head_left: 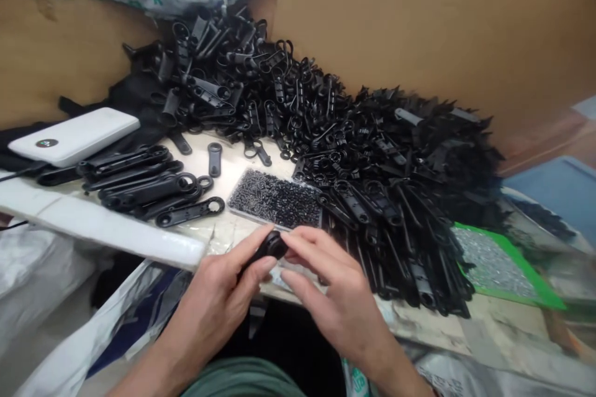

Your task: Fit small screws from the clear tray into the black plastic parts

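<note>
My left hand [228,282] is closed around a black plastic part [270,247], whose round ringed end shows between thumb and fingers. The rest of that part is hidden in the palm. My right hand [333,288] is at the part's right side, thumb spread away from the fingers; its fingertips reach the round end, and I cannot tell how firmly they touch. Just beyond both hands lies a shallow clear tray [254,218] full of tiny dark pieces. A short black link-shaped piece [215,159] lies behind it on the table.
Long black handles [144,189] are stacked at left near a white power bank [74,135]. Black plastic parts [298,93] are heaped along the cardboard wall [433,18]. More handles [400,242] lie right. A green tray [540,285] holds small silvery pieces. White foam [102,217] edges the left side.
</note>
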Demonstrator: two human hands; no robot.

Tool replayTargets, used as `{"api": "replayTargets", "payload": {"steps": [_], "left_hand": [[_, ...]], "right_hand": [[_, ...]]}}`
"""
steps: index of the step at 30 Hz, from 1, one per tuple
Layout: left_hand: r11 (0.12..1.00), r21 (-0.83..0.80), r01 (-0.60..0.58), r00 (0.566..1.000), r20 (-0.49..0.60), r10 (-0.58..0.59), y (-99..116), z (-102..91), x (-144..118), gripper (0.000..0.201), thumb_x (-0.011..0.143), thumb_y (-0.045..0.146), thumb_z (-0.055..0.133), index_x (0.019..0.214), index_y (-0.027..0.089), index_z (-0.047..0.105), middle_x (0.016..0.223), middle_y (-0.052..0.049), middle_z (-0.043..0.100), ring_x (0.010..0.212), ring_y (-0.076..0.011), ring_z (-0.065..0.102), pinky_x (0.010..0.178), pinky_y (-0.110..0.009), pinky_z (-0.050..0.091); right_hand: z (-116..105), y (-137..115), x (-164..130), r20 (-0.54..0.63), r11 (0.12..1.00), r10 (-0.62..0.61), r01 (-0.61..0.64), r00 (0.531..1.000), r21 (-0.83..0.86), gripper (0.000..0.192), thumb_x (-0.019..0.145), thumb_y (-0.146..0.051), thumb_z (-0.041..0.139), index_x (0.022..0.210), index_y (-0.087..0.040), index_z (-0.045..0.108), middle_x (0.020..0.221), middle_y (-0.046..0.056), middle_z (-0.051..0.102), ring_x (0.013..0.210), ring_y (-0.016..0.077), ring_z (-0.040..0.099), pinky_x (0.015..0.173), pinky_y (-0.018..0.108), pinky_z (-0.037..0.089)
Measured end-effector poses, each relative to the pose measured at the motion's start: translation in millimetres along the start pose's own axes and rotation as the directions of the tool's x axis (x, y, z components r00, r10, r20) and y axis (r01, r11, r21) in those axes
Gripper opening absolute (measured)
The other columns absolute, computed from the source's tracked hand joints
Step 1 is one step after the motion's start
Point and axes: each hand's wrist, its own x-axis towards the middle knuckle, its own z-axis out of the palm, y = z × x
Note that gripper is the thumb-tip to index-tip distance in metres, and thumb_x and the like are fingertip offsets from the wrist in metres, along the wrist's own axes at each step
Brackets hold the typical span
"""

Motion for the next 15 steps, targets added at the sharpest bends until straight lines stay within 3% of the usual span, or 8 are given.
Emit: {"api": "replayTargets", "payload": {"steps": [3, 5, 8, 11, 15], "left_hand": [[0.998, -0.047, -0.029, 0.993, 0.117, 0.035, 12, -4.3, -8, 0.045, 0.094, 0.030, 0.047, 0.138, 0.027, 0.045, 0.074, 0.002, 0.064, 0.061, -0.0120, 0.057, 0.060, -0.019, 0.047], [0.993, -0.062, -0.101, 0.980, 0.164, 0.110, 18, -2.8, -12, 0.044, 0.094, 0.027, 0.046, 0.138, 0.027, 0.045, 0.072, 0.002, 0.062, 0.060, -0.0112, 0.055, 0.060, -0.019, 0.046], [0.985, -0.020, -0.173, 0.977, 0.124, 0.174, 20, 3.5, -15, 0.039, 0.094, 0.023, 0.044, 0.133, 0.023, 0.050, 0.077, -0.001, 0.063, 0.062, -0.0122, 0.053, 0.063, -0.022, 0.044], [0.990, -0.009, -0.144, 0.984, 0.106, 0.144, 16, 7.2, -13, 0.037, 0.095, 0.024, 0.038, 0.130, 0.018, 0.049, 0.077, -0.002, 0.062, 0.062, -0.0124, 0.050, 0.062, -0.023, 0.041], [0.996, -0.078, -0.043, 0.985, 0.165, 0.055, 16, 1.3, -9, 0.027, 0.097, 0.026, 0.036, 0.111, 0.018, 0.057, 0.071, 0.001, 0.056, 0.060, -0.0103, 0.049, 0.059, -0.020, 0.040]], "right_hand": [[-5, 0, -5, 0.049, 0.975, 0.136, -0.143, 0.989, 0.171, 0.036, 0.089, -0.027, 0.062, 0.125, -0.031, 0.059, 0.121, 0.000, 0.060, 0.103, 0.0180, 0.061, 0.088, 0.027, 0.054], [-7, -1, -6, 0.105, 0.961, 0.169, -0.187, 0.980, 0.203, 0.029, 0.091, -0.031, 0.059, 0.119, -0.032, 0.064, 0.111, -0.002, 0.066, 0.097, 0.0177, 0.064, 0.080, 0.024, 0.056], [-3, -3, -4, 0.092, 0.963, 0.180, -0.195, 0.979, 0.188, 0.022, 0.093, -0.034, 0.054, 0.107, -0.031, 0.071, 0.090, -0.003, 0.070, 0.078, 0.0160, 0.067, 0.065, 0.020, 0.056], [5, -1, -4, 0.029, 0.963, 0.209, -0.210, 0.978, 0.171, 0.023, 0.093, -0.035, 0.053, 0.103, -0.029, 0.072, 0.086, -0.002, 0.071, 0.073, 0.0165, 0.067, 0.061, 0.019, 0.056], [11, 6, -5, 0.084, 0.958, 0.249, -0.258, 0.965, 0.126, 0.026, 0.093, -0.039, 0.051, 0.101, -0.025, 0.071, 0.084, 0.000, 0.070, 0.073, 0.0173, 0.067, 0.064, 0.021, 0.055]]}}
